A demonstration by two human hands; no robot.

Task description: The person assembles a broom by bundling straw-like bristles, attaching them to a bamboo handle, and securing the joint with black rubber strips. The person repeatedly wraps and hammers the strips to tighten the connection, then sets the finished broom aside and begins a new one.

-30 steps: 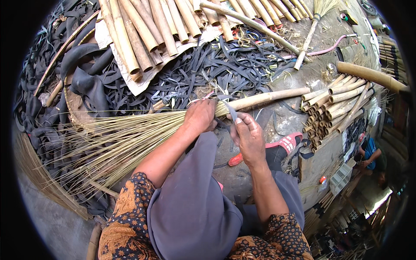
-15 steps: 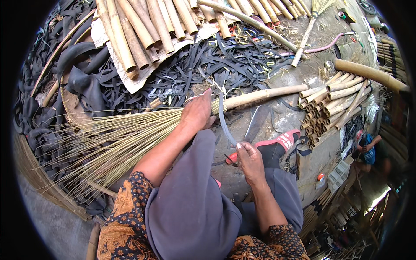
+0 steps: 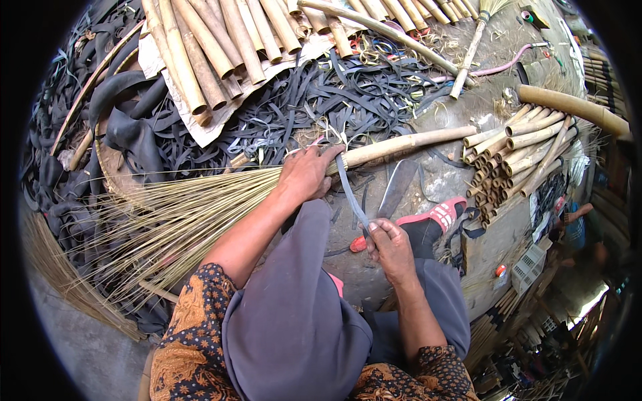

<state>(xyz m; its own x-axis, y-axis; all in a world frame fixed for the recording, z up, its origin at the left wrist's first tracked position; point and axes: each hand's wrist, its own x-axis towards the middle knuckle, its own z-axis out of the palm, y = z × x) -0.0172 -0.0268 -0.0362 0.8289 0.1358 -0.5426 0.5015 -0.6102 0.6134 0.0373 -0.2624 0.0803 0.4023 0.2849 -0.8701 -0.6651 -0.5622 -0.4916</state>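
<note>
A stick broom lies across in front of me, its thin yellowish bristles (image 3: 194, 214) fanning left and its bamboo handle (image 3: 414, 141) pointing right. My left hand (image 3: 306, 175) is closed around the bristle bundle near the handle. One of its fingers reaches to a dark grey rubber strip (image 3: 349, 192) where it meets the bundle. The strip runs down, fairly taut, to my right hand (image 3: 391, 248), which pinches its lower end. Just beyond my right hand, a broad knife blade (image 3: 398, 186) lies on the ground, with a red handle (image 3: 358, 244) near my fingers.
Tangled black rubber strips (image 3: 341, 93) cover the ground ahead. Bamboo tubes (image 3: 231, 47) lie at the far side, and a bamboo stack (image 3: 515, 150) sits at right. A finished-looking broom (image 3: 471, 57) lies far right. A person's arm (image 3: 578, 212) shows at the right edge.
My left hand's extended finger has shifted right onto the rubber strip. My right hand has moved slightly right, and the strip is straighter.
</note>
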